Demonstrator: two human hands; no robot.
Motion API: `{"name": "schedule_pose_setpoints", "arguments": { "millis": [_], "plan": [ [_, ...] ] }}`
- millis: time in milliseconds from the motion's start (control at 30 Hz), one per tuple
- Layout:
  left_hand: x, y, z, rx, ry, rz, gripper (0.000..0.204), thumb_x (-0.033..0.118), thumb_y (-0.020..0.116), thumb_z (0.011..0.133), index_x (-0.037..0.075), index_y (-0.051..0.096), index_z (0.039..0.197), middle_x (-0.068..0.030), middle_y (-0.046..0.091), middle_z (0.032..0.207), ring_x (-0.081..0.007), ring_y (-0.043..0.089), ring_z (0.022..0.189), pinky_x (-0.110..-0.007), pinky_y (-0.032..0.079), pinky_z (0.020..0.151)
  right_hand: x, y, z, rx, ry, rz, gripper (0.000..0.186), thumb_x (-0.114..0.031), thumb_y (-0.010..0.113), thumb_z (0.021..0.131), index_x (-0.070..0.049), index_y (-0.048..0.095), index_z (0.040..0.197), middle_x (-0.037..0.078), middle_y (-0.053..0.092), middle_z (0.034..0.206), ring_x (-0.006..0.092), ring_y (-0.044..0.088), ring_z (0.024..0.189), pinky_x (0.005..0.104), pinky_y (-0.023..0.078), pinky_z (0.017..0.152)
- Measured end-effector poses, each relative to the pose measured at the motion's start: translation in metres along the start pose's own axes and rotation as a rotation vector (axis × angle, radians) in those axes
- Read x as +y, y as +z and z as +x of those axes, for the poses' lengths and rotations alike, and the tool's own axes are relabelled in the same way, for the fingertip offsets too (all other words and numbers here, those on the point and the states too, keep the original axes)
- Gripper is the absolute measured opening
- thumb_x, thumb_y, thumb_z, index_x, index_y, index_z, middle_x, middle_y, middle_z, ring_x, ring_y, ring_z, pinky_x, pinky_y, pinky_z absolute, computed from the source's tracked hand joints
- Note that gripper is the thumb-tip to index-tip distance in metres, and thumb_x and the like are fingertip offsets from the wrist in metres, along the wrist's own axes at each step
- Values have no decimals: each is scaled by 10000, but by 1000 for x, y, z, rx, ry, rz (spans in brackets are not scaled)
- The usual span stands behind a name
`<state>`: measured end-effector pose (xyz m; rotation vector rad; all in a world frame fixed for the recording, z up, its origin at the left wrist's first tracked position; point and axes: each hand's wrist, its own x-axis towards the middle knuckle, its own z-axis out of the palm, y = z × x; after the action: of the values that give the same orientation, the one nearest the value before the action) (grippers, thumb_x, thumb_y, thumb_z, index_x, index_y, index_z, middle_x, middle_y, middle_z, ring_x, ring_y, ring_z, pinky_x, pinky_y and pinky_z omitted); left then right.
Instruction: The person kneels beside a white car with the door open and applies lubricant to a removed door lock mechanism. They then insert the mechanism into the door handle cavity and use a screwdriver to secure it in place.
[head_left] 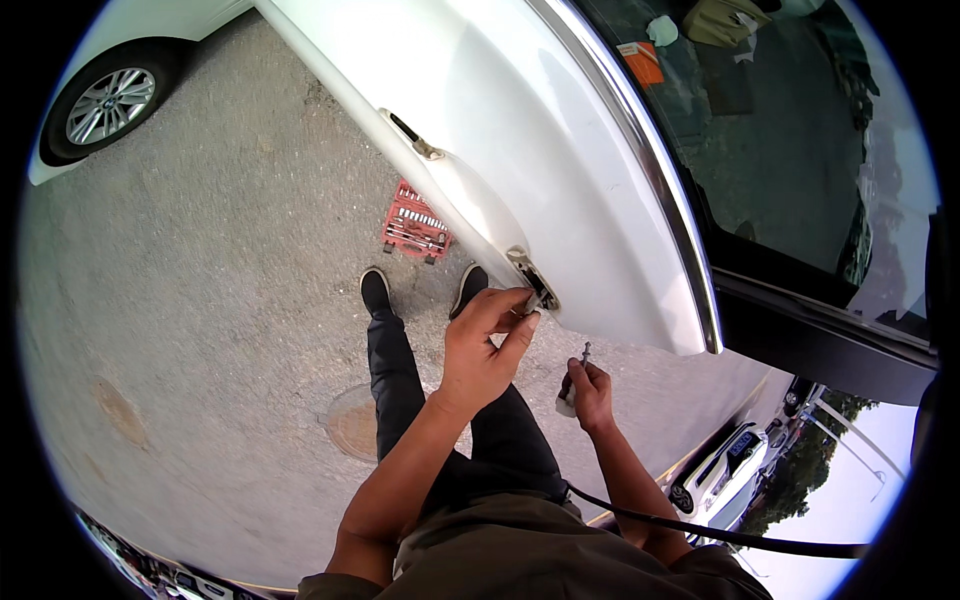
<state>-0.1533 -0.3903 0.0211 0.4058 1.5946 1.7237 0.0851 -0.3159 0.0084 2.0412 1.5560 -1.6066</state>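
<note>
My left hand point(485, 350) is at the lower latch recess point(522, 266) on the edge of a white car door point(580, 180), thumb and fingertips pinched round something small that I cannot make out. My right hand point(590, 395), below and to the right, is closed on a small metal part point(586, 353) with a thin tip sticking up and a pale piece below the thumb. An upper fitting point(410, 135) sits farther along the door's edge.
An open red socket set point(395, 235) lies on the asphalt beyond my shoes. A white car's wheel point(110, 105) is at top left. The dark door window point(770, 160) is at right, parked cars point(725, 465) at lower right. A black cable point(700, 530) crosses by my right arm.
</note>
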Motion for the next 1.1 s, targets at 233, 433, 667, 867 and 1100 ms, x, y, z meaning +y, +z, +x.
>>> {"name": "schedule_pose_setpoints", "arguments": {
  "millis": [233,433,667,867,1100],
  "plan": [
    [-20,-14,10,-338,-240,-536,359,86,646,969,-5,532,1298,-82,644,1036,-165,648,948,-318,578,816,3,-3,3,-18,-1,-58,424,-341,573,994,-27,598,711,38,591,649,110,531,587,294,429,568],
    [-17,-17,13,-340,-435,-740,323,161,603,1001,20,550,1287,-77,643,1036,-172,649,947,-388,620,804,-2,-3,1,-15,-47,-74,432,-354,575,994,-40,590,698,34,585,634,104,525,572,290,417,552],
    [-23,-29,18,-314,-512,-877,271,140,599,984,63,577,1243,-53,655,949,-155,668,874,-405,636,759,-24,-8,-16,13,-74,49,446,-395,576,990,-64,583,691,25,575,623,103,504,549,295,397,529],
    [-16,-42,46,-525,-567,-781,284,277,614,998,146,526,1234,-50,631,1011,-187,670,891,-398,622,760,-12,6,-69,264,-46,354,426,-386,570,985,-63,584,708,51,575,631,139,521,535,304,422,527],
    [-10,-53,64,-656,-695,-774,210,215,561,1021,144,534,1217,-75,651,1055,-210,679,963,-408,596,852,4,97,-169,412,14,843,436,-376,529,975,-43,603,703,79,589,655,176,555,587,329,428,577]
  ]
}}
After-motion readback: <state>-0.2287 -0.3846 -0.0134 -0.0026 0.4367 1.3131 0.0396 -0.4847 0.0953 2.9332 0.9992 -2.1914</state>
